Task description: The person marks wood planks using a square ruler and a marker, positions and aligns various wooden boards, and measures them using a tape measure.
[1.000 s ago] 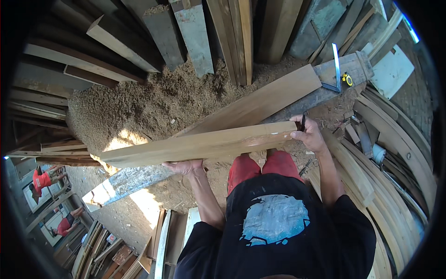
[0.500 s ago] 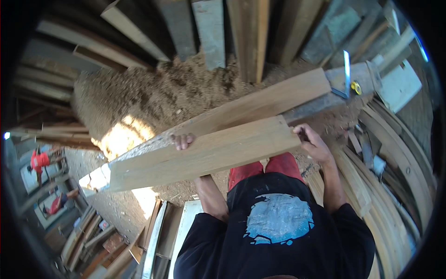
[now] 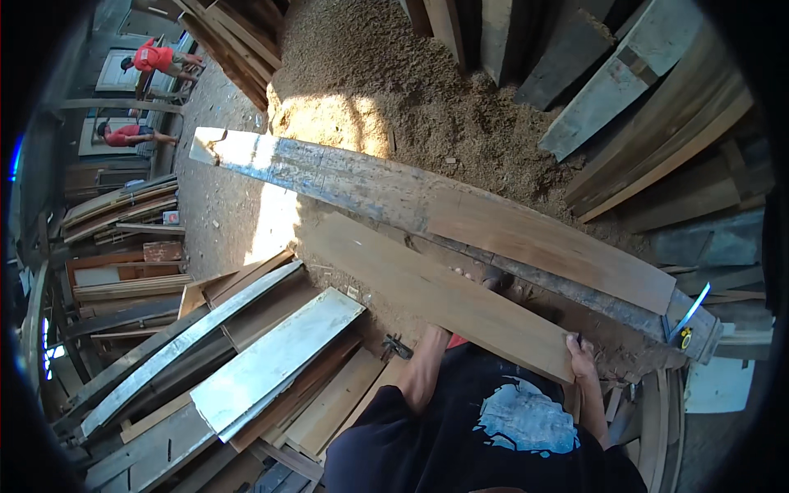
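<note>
A long, flat wooden plank (image 3: 444, 292) is held up slanting in front of my body. My left hand (image 3: 434, 338) supports it from beneath near the middle, and its fingers are hidden under the board. At the near right end, my right hand (image 3: 580, 355) is closed around the plank's short edge. Beyond it, a second brown plank (image 3: 551, 246) lies on a long, worn workbench beam (image 3: 345, 177). On the right end of that beam rest a try square (image 3: 690, 314) and a yellow tape measure (image 3: 685, 338).
Sawdust and shavings (image 3: 362, 57) heap up behind the beam. Boards lean upright at the far right, while stacked lumber and a whitish board (image 3: 279, 361) lie to the left. A clamp-like metal tool (image 3: 396, 345) is near my left forearm. Two people in red (image 3: 152, 57) are far left.
My view has turned left. The held plank now slants down toward the right, its right end nearer my body. My left fingers, seen earlier over its far edge, are now hidden.
</note>
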`<act>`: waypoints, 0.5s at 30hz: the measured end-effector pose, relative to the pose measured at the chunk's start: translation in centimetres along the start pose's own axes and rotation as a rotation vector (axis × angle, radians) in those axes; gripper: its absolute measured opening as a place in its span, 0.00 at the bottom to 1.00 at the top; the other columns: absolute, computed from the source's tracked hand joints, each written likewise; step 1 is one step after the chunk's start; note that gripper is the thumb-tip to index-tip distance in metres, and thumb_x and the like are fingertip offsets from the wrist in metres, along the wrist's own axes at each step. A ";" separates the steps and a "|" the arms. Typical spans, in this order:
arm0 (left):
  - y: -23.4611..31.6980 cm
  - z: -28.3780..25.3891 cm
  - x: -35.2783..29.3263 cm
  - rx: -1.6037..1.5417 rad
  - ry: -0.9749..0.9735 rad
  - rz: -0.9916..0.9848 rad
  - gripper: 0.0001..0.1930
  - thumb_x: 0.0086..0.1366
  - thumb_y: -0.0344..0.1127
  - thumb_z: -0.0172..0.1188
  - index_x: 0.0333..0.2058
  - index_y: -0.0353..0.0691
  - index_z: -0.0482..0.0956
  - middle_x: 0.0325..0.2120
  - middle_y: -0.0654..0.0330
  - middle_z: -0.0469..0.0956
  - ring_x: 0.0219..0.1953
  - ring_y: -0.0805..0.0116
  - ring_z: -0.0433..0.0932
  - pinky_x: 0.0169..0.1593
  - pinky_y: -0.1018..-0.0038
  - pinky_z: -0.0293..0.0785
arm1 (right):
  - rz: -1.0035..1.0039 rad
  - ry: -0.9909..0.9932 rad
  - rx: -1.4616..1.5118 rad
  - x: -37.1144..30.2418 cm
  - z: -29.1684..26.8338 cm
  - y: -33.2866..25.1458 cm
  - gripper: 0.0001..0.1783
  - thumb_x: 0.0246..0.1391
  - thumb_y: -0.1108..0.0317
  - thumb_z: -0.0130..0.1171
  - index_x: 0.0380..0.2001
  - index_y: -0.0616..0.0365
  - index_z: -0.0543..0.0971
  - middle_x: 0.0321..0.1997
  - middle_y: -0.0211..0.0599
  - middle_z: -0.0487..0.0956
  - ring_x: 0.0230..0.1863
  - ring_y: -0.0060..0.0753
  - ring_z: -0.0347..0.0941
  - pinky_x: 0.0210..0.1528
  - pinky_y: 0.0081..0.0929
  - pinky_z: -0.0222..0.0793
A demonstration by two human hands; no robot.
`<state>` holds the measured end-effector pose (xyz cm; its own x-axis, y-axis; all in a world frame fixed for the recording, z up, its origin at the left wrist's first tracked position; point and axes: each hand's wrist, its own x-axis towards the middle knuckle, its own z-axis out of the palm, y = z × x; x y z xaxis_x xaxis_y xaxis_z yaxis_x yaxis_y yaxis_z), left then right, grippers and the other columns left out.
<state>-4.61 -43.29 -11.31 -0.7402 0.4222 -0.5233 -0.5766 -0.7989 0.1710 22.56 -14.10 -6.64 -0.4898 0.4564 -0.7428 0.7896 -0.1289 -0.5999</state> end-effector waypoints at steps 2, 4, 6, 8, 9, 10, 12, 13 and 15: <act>0.3 -1.3 -1.4 -0.023 0.137 -0.006 0.24 0.75 0.56 0.45 0.60 0.48 0.73 0.47 0.56 0.80 0.52 0.50 0.76 0.60 0.50 0.72 | -0.015 0.017 -0.298 0.6 -0.3 -0.4 0.22 0.63 0.53 0.61 0.46 0.63 0.82 0.36 0.43 0.82 0.40 0.33 0.77 0.47 0.36 0.72; 0.8 -2.5 -2.3 -0.071 0.258 0.031 0.27 0.75 0.58 0.44 0.61 0.47 0.72 0.50 0.53 0.79 0.55 0.48 0.75 0.61 0.47 0.71 | -0.010 -0.036 -0.324 0.3 -0.1 -3.7 0.22 0.63 0.53 0.60 0.45 0.64 0.82 0.34 0.45 0.82 0.39 0.35 0.78 0.46 0.37 0.72; 1.5 -3.3 -2.9 -0.148 0.425 0.094 0.34 0.72 0.64 0.43 0.62 0.44 0.72 0.55 0.47 0.78 0.59 0.42 0.73 0.65 0.41 0.68 | -0.002 -0.079 -0.341 0.6 1.3 -6.3 0.22 0.63 0.53 0.60 0.44 0.64 0.81 0.33 0.46 0.82 0.38 0.37 0.78 0.45 0.38 0.72; 3.9 -4.7 -3.5 -0.165 0.295 0.132 0.36 0.70 0.67 0.42 0.63 0.44 0.70 0.56 0.44 0.76 0.61 0.40 0.72 0.67 0.41 0.65 | -0.095 -0.119 -0.355 1.7 3.5 -6.9 0.21 0.64 0.54 0.59 0.43 0.64 0.81 0.33 0.46 0.82 0.38 0.38 0.79 0.44 0.37 0.72; 5.2 -4.2 -3.6 -0.174 0.161 0.149 0.39 0.69 0.69 0.40 0.64 0.44 0.69 0.58 0.42 0.74 0.62 0.38 0.71 0.69 0.41 0.62 | -0.136 -0.118 -0.317 2.0 4.9 -7.8 0.19 0.64 0.56 0.60 0.43 0.64 0.80 0.33 0.45 0.82 0.38 0.40 0.79 0.44 0.38 0.72; 6.5 -3.7 -3.9 -0.091 0.162 0.218 0.42 0.68 0.71 0.39 0.65 0.41 0.67 0.61 0.41 0.71 0.63 0.38 0.69 0.71 0.42 0.59 | -0.139 -0.157 -0.294 2.4 6.4 -8.7 0.18 0.64 0.57 0.60 0.43 0.64 0.79 0.34 0.46 0.82 0.39 0.42 0.80 0.44 0.39 0.73; 10.6 -1.4 -4.6 0.079 0.135 0.332 0.48 0.66 0.75 0.37 0.68 0.37 0.61 0.66 0.40 0.65 0.66 0.36 0.65 0.73 0.42 0.54 | -0.211 -0.196 -0.243 2.9 10.6 -10.6 0.17 0.64 0.58 0.60 0.46 0.63 0.78 0.35 0.48 0.82 0.40 0.45 0.81 0.46 0.40 0.73; 12.7 -1.2 -5.3 0.161 0.104 0.379 0.50 0.66 0.75 0.36 0.69 0.34 0.58 0.69 0.39 0.61 0.68 0.35 0.63 0.74 0.42 0.51 | -0.285 -0.194 -0.219 3.1 13.3 -11.7 0.17 0.64 0.59 0.60 0.47 0.62 0.78 0.35 0.49 0.82 0.41 0.47 0.81 0.47 0.40 0.73; 15.9 -1.4 -5.7 0.072 0.251 0.403 0.52 0.66 0.77 0.36 0.70 0.33 0.56 0.69 0.40 0.60 0.68 0.35 0.62 0.73 0.42 0.51 | -0.338 -0.287 -0.332 3.9 17.8 -14.9 0.22 0.65 0.56 0.58 0.51 0.64 0.76 0.46 0.57 0.82 0.51 0.57 0.80 0.53 0.44 0.73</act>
<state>-9.08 -58.95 -6.82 -0.8082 -0.0390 -0.5876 -0.2897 -0.8424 0.4544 2.31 -26.03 -5.86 -0.7805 0.1601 -0.6043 0.6225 0.2887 -0.7275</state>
